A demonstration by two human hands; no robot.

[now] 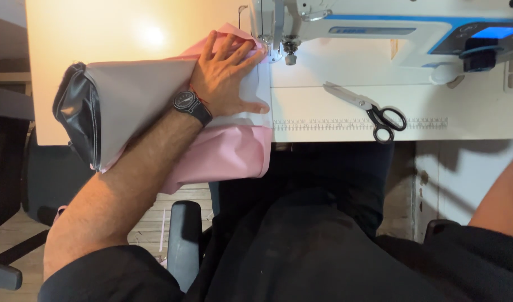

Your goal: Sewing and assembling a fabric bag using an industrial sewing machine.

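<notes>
— Starting at the left edge, what lies there?

— A folded bundle of black material (77,120) hangs off the table's (116,33) corner, with a grey-white sheet (139,95) rolling over it.

— And the left hand (228,75)?

— It lies flat on the work with its fingers spread, palm pressing down on the white sheet and the pink fabric (234,151) beneath. A black wristwatch (190,105) sits on that wrist. The fingertips reach almost to the presser foot (277,51).

— Where is the pink fabric?

— Partly on the table under the hand, partly drooping over the front edge toward the person's lap.

— Further right?

— The white sewing machine (379,28) with blue trim stands across the table top. Black-handled scissors (368,109) lie closed on its bed, well apart from the hand.

— The right hand?

— Only a forearm (500,201) shows at the right edge; the hand itself is out of view.
</notes>
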